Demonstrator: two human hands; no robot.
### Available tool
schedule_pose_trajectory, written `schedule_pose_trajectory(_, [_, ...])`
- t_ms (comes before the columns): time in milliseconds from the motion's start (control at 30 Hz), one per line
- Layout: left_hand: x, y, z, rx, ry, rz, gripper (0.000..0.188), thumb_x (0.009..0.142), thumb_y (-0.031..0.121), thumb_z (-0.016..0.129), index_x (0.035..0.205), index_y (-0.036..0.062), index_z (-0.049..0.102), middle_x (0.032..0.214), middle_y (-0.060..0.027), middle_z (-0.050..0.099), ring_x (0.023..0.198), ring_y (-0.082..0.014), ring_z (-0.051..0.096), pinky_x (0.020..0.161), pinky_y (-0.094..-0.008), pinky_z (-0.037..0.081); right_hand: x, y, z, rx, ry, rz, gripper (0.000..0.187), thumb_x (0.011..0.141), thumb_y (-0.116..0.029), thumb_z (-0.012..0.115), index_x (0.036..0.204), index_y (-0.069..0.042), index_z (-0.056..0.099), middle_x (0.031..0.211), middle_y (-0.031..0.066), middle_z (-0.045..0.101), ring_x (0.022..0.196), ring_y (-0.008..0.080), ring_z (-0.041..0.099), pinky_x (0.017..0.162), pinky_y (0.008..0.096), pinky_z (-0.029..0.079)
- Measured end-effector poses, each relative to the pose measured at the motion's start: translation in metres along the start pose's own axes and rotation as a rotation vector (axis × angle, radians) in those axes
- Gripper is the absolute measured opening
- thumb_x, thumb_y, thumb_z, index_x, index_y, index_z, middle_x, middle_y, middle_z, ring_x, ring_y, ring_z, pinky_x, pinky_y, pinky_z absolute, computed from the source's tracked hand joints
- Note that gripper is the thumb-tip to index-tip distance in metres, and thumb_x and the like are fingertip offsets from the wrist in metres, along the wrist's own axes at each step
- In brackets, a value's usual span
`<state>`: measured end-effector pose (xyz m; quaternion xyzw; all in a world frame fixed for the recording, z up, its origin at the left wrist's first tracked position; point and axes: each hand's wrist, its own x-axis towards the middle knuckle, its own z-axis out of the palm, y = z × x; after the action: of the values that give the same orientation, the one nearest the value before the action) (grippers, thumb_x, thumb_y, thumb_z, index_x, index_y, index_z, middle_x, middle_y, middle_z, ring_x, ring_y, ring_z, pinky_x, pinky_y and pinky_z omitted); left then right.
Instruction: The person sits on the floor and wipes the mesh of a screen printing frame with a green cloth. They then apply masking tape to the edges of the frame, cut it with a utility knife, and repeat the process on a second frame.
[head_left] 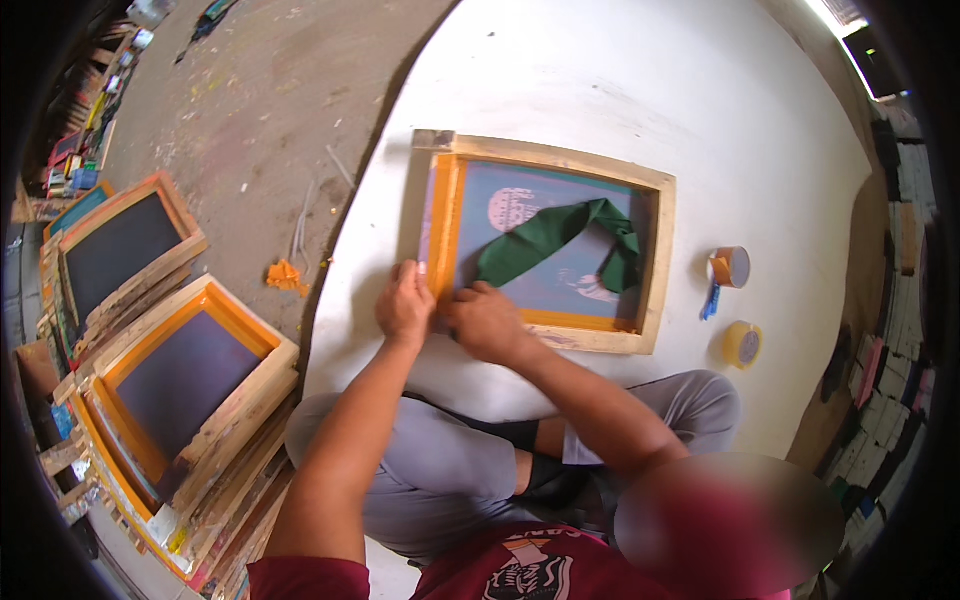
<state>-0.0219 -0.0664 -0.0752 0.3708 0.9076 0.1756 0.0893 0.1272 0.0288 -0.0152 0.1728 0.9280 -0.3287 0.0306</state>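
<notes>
The left hand's (405, 308) fingers curl against the left rail of the wooden screen frame (656, 265); how firmly, I cannot tell. The right hand's (488, 325) fingers bunch at its lower-left part, hiding whatever they hold and meeting the green cloth's (540, 238) lower end. The frame lies on the white surface (560, 70), long axis left to right, dipping slightly rightward. Inside, the cloth bends, crook toward upper right. 2 tape rolls (742, 345) sit rightward.

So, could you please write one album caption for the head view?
Left hand and right hand at one corner of a frame, green cloth on its screen.
</notes>
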Motion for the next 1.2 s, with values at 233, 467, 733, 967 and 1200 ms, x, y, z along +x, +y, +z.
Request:
schedule_pose_trajectory(233, [0.0, 0.005, -0.01, -0.026, -0.031, 0.008, 0.029, 0.109, 0.034, 0.046, 0.098, 0.0103, 0.057, 0.1, -0.0126, 0.067, 0.084, -0.0436, 0.067, 0.069, -0.0585, 0.051, -0.054, 0.022, -0.024, 0.004, 0.063, 0.204, 0.043, 0.098, -0.048, 0.065, 0.107, -0.006, 0.074, 0.109, 0.0165, 0.071, 0.108, 0.0382, 0.065, 0.097, 0.0492, 0.051])
schedule_pose_trajectory(467, [0.0, 0.005, -0.014, -0.05, -0.026, 0.038, 0.029, 0.109, 0.035, 0.046, 0.1, 0.0108, 0.058, 0.102, -0.0122, 0.067, 0.085, -0.0432, 0.066, 0.069, -0.0579, 0.051, -0.164, 0.071, -0.076, -0.341, 0.051, 0.308, 0.058, 0.095, -0.058, 0.064, 0.091, -0.002, 0.08, 0.097, 0.0149, 0.075, 0.102, 0.0334, 0.067, 0.094, 0.0454, 0.05])
schedule_pose_trajectory(733, [-0.001, 0.007, -0.011, -0.005, 0.014, 0.083, 0.027, 0.109, 0.034, 0.046, 0.103, 0.012, 0.059, 0.103, -0.0124, 0.067, 0.085, -0.044, 0.067, 0.069, -0.0581, 0.052, -0.096, 0.008, -0.025, -0.082, 0.088, 0.251, 0.053, 0.104, -0.047, 0.054, 0.098, 0.003, 0.071, 0.097, 0.0201, 0.07, 0.098, 0.0377, 0.065, 0.093, 0.0476, 0.049])
schedule_pose_trajectory(967, [0.0, 0.006, -0.013, -0.005, 0.001, 0.073, 0.026, 0.11, 0.034, 0.047, 0.102, 0.0117, 0.059, 0.103, -0.0119, 0.067, 0.084, -0.0437, 0.067, 0.068, -0.0572, 0.053, -0.171, 0.066, -0.073, -0.345, -0.133, 0.411, 0.062, 0.102, -0.057, 0.055, 0.079, -0.003, 0.076, 0.087, 0.0166, 0.073, 0.102, 0.0363, 0.066, 0.112, 0.0546, 0.036])
schedule_pose_trajectory(1200, [0.003, 0.006, -0.009, -0.035, 0.0, 0.128, 0.027, 0.11, 0.035, 0.046, 0.101, 0.0129, 0.059, 0.102, -0.0107, 0.068, 0.083, -0.0425, 0.068, 0.068, -0.0564, 0.053, -0.198, 0.087, -0.05, -0.303, -0.171, 0.414, 0.041, 0.101, -0.04, 0.059, 0.083, -0.008, 0.078, 0.091, 0.0097, 0.076, 0.115, 0.0321, 0.063, 0.124, 0.0619, 0.019])
